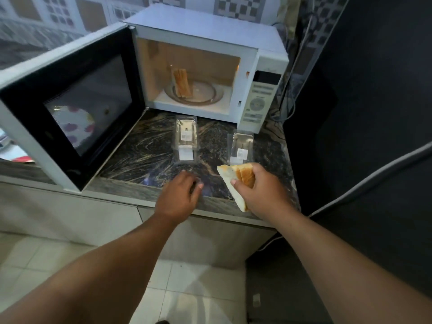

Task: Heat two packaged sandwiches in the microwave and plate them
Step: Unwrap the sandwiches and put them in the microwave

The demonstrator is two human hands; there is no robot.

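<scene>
A white microwave [210, 29] stands on the counter with its door [70, 108] swung wide to the left. Inside, one sandwich [182, 85] stands upright on the glass turntable [205, 94]. My right hand [259, 192] grips a second sandwich [230, 176], unwrapped, above the counter's front right. My left hand [180, 195] hovers over the counter's front edge, fingers loosely curled, holding nothing. Two clear plastic sandwich packages lie empty on the counter: one [186, 136] below the microwave opening, the other [240, 146] just beyond my right hand.
The dark marbled counter [145, 150] is small, with its front edge under my hands. A patterned plate [74, 125] shows through the door's window, behind it. A dark tall surface [362, 113] and cables close off the right side. Tiled floor lies below.
</scene>
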